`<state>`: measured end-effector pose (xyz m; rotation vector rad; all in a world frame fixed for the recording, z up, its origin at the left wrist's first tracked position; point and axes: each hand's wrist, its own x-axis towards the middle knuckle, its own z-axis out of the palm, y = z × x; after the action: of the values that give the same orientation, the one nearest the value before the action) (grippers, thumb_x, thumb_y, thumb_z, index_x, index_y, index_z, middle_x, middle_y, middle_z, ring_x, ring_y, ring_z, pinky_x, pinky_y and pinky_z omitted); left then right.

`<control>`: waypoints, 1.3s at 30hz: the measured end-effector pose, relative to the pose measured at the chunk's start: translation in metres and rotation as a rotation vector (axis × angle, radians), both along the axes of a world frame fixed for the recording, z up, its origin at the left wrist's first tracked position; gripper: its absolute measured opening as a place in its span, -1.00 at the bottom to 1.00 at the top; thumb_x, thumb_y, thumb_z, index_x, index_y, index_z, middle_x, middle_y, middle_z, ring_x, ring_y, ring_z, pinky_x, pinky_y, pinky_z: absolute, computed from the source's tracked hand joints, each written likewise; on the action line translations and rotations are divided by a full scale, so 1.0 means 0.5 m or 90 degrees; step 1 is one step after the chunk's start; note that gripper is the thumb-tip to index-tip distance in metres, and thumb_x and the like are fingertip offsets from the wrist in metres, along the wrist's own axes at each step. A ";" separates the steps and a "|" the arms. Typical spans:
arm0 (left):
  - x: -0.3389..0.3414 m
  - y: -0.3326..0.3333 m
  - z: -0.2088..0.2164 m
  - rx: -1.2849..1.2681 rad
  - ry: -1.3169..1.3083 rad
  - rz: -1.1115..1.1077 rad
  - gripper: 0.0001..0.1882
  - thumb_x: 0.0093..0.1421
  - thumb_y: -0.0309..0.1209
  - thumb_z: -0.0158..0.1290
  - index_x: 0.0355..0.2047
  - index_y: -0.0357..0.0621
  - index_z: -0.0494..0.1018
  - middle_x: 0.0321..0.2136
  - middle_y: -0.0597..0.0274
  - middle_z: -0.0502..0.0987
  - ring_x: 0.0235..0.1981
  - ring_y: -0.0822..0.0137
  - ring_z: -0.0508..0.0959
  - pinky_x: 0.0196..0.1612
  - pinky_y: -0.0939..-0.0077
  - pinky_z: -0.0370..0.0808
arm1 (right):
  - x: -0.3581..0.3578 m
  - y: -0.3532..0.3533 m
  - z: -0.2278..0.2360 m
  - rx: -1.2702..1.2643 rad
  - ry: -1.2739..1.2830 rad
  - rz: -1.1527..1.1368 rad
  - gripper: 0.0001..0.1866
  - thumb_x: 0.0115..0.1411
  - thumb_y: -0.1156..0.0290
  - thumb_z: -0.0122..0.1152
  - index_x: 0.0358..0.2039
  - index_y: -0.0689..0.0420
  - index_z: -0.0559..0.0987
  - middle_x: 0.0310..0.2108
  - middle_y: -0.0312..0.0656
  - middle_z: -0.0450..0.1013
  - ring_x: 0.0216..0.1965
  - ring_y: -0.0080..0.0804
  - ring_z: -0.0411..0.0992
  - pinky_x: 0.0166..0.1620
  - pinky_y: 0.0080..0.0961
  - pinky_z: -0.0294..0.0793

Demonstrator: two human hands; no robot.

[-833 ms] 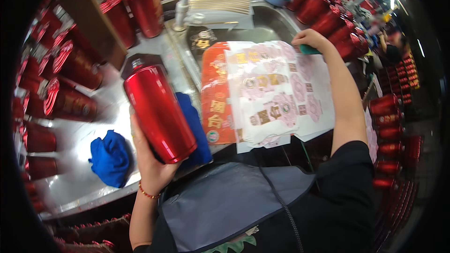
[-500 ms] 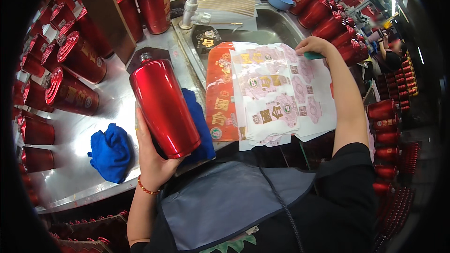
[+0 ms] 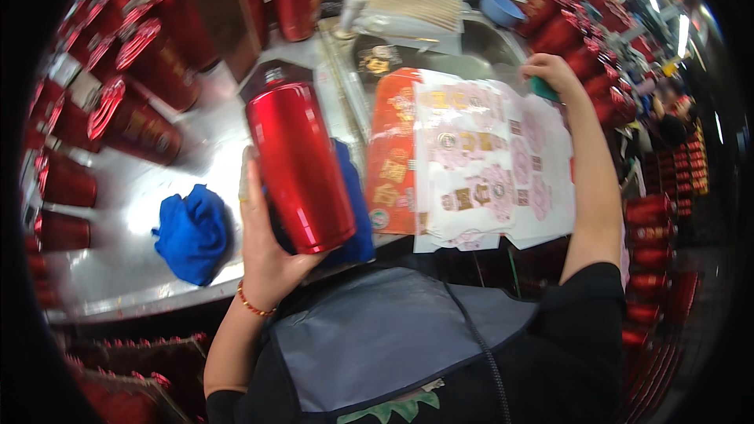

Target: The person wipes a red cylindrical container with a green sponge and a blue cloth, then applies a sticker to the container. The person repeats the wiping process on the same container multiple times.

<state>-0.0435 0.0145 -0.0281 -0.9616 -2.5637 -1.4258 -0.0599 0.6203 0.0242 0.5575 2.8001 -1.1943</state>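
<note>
A shiny red bottle [image 3: 302, 169] with a short neck lies tilted at the middle left, its base toward me. My left hand [image 3: 271, 251] cups it, the fingers along its left side and the thumb near its base. A blue cloth [image 3: 357, 220] lies partly behind the bottle. At the upper right my right hand [image 3: 550, 74] is closed around a small flat green scraper [image 3: 543, 89]. This hand is by the far right corner of white sheets [image 3: 491, 161] printed in gold and pink. Under their left edge shows an orange-red printed sheet [image 3: 393, 149].
A crumpled blue cloth [image 3: 192, 234] lies on the metal table [image 3: 133, 247]. Red bottles with labels [image 3: 133, 122] crowd the left, and more stand at the right. Behind the sheets are a metal sink [image 3: 479, 63], a tap pipe [image 3: 357, 0] and a blue bowl [image 3: 501, 9].
The whole view has shifted, so things sit farther right. My right hand now shows bent fingers around the green scraper near the sheet corner. My left hand stays on the red bottle.
</note>
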 end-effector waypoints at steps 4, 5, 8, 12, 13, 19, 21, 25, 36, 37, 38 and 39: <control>0.006 0.015 0.027 -0.040 0.041 -0.001 0.41 -0.12 -0.22 0.52 0.47 -0.33 -0.31 0.42 -0.41 -0.07 0.35 -0.33 0.19 0.32 0.06 0.30 | -0.013 -0.184 0.098 0.155 0.087 0.077 -0.89 0.15 0.48 0.31 -0.34 0.23 0.65 -0.51 -0.25 0.57 -0.45 -0.61 0.50 -0.32 -0.60 0.45; 0.002 0.020 0.023 -0.029 0.062 0.001 0.40 -0.10 -0.25 0.50 0.47 -0.33 -0.33 0.41 -0.42 -0.06 0.33 -0.35 0.22 0.28 0.04 0.36 | -0.013 -0.237 0.118 0.221 0.085 0.098 -0.87 0.12 0.49 0.30 -0.32 0.25 0.66 -0.52 -0.25 0.57 -0.46 -0.61 0.49 -0.33 -0.60 0.43; 0.006 0.014 0.029 -0.040 0.029 0.007 0.38 -0.07 -0.26 0.47 0.46 -0.36 -0.35 0.37 -0.41 0.04 0.27 -0.31 0.32 0.22 0.08 0.42 | -0.002 -0.415 0.162 0.248 0.101 0.219 -0.87 0.14 0.51 0.32 -0.31 0.28 0.65 -0.43 -0.19 0.60 -0.41 -0.53 0.54 -0.27 -0.56 0.49; -0.003 0.004 0.014 -0.004 0.020 -0.037 0.32 -0.04 -0.29 0.43 0.45 -0.42 -0.33 0.31 -0.37 0.17 0.23 -0.28 0.36 0.24 0.07 0.37 | 0.022 -0.561 0.180 0.308 0.255 0.486 -0.83 0.05 0.54 0.36 -0.29 0.18 0.70 -0.45 -0.10 0.56 -0.43 -0.17 0.54 -0.31 -0.42 0.50; -0.008 0.002 0.012 0.000 0.025 -0.055 0.31 -0.03 -0.30 0.42 0.44 -0.44 -0.32 0.30 -0.36 0.19 0.22 -0.27 0.37 0.25 0.06 0.36 | 0.030 -0.591 0.200 0.289 0.238 0.526 -0.81 0.03 0.53 0.37 -0.29 0.15 0.71 -0.46 -0.13 0.55 -0.44 -0.17 0.53 -0.33 -0.41 0.49; -0.017 -0.002 0.017 -0.035 -0.040 -0.072 0.26 -0.03 -0.24 0.40 0.43 -0.46 -0.23 0.34 -0.35 0.13 0.37 -0.36 0.13 0.41 -0.06 0.07 | 0.035 -0.696 0.281 0.094 0.202 0.706 -0.78 -0.03 0.50 0.42 -0.30 0.03 0.74 -0.53 -0.23 0.54 -0.49 -0.29 0.54 -0.40 -0.41 0.48; -0.017 -0.005 0.015 -0.034 -0.067 -0.073 0.26 -0.03 -0.21 0.41 0.43 -0.46 -0.22 0.36 -0.35 0.09 0.41 -0.37 0.06 0.44 -0.07 -0.01 | 0.015 -0.715 0.274 0.038 0.209 0.749 -0.79 -0.03 0.49 0.43 -0.31 0.02 0.75 -0.53 -0.24 0.55 -0.49 -0.30 0.55 -0.40 -0.42 0.49; -0.032 -0.014 0.030 -0.117 0.025 -0.097 0.41 -0.14 -0.05 0.49 0.44 -0.43 -0.23 0.38 -0.38 0.04 0.41 -0.34 0.07 0.46 -0.04 -0.07 | -0.058 -0.736 0.201 0.012 0.170 0.737 -0.86 0.10 0.40 0.42 -0.30 0.08 0.72 -0.46 -0.20 0.59 -0.44 -0.25 0.57 -0.35 -0.42 0.52; -0.037 0.042 0.022 0.331 -0.258 0.004 -0.04 0.25 -0.38 0.25 0.43 -0.50 -0.13 0.27 -0.19 0.31 0.29 0.12 0.36 0.33 0.29 0.28 | -0.100 -0.742 0.121 0.133 0.261 0.635 -0.68 0.12 0.33 0.42 -0.10 0.07 0.64 -0.44 -0.14 0.59 -0.40 -0.23 0.59 -0.29 -0.39 0.53; -0.037 0.045 0.027 0.315 -0.253 0.021 -0.07 0.27 -0.40 0.23 0.43 -0.50 -0.11 0.24 -0.14 0.36 0.24 0.17 0.41 0.29 0.33 0.33 | -0.099 -0.739 0.115 0.134 0.278 0.626 -0.63 0.11 0.32 0.43 -0.05 0.05 0.63 -0.46 -0.14 0.58 -0.42 -0.23 0.58 -0.30 -0.40 0.52; -0.039 0.047 0.026 0.324 -0.259 0.016 -0.07 0.27 -0.40 0.23 0.43 -0.50 -0.11 0.23 -0.14 0.36 0.24 0.18 0.42 0.28 0.33 0.34 | -0.098 -0.738 0.110 0.125 0.292 0.603 -0.62 0.10 0.32 0.43 -0.04 0.04 0.63 -0.47 -0.14 0.57 -0.44 -0.24 0.57 -0.31 -0.41 0.51; -0.044 0.049 0.025 0.333 -0.266 0.011 -0.07 0.27 -0.40 0.23 0.43 -0.50 -0.11 0.23 -0.14 0.36 0.23 0.19 0.42 0.28 0.33 0.35 | -0.098 -0.737 0.105 0.117 0.306 0.581 -0.60 0.10 0.32 0.44 -0.02 0.03 0.63 -0.48 -0.15 0.56 -0.45 -0.24 0.55 -0.32 -0.42 0.51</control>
<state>-0.0655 0.0388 -0.0158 -0.6054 -2.2022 -2.3296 -0.1088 0.2520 0.0765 -1.0432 2.8964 -0.9183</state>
